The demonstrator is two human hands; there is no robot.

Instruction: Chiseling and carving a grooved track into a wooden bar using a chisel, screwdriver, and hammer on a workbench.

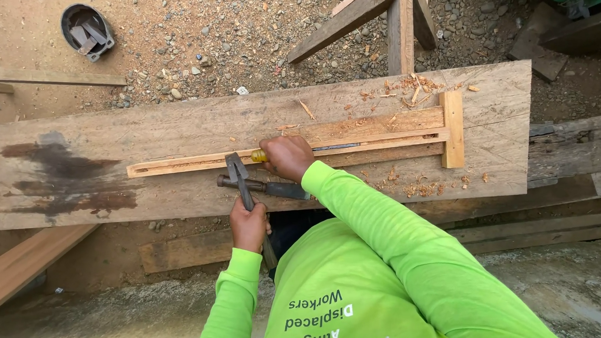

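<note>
Head view. Left hand (248, 224): fingers curled tight round the handle of a dark steel claw hammer (240, 176), whose head hung over the long weathered wooden plank (179, 125). Right hand (287, 156): fingers wrapped shut about a yellow-handled chisel (315, 149), blade lying along the pale grooved timber strip (357, 134) on the plank. A second dark tool (265, 186) lay just beside the hammer head. Wood shavings (409, 188) were scattered near the strip's cross-piece (453, 129). A round grey container of metal pieces (87, 31) sat on the gravel, well apart.
</note>
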